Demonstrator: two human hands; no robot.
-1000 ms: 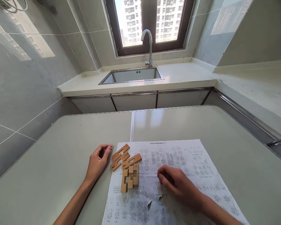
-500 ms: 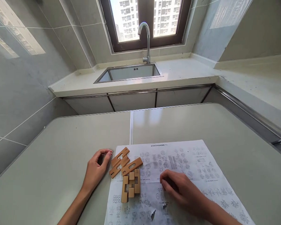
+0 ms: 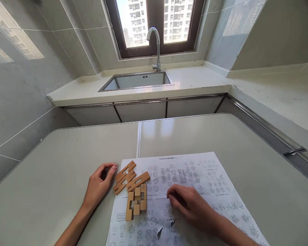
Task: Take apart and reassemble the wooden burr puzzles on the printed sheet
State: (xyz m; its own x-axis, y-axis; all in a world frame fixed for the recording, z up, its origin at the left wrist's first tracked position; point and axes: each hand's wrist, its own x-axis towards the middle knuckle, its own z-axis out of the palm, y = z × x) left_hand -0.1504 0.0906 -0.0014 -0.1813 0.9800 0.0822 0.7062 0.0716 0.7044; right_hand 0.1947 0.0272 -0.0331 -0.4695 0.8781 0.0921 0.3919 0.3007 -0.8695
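Observation:
My left hand rests on the table beside the paper's left edge, fingers curled with thumb and fingertips together, close to the wooden pieces. Flat notched wooden pieces, some numbered, lie loosely at the paper's upper left. Just right of them is a slotted piece marked 2. Below it several lighter wooden blocks stand grouped together. My right hand lies on the printed sheet, to the right of the blocks, its fingers curled in and thumb near the index finger. Nothing shows in either hand.
The pale table has a seam down its middle. Beyond it are a counter with a sink and a faucet, under a window. The sheet has small torn spots near the bottom.
The whole view has shifted slightly, so the table, sheet and blocks appear a little further left. Hands and pieces keep their places relative to each other.

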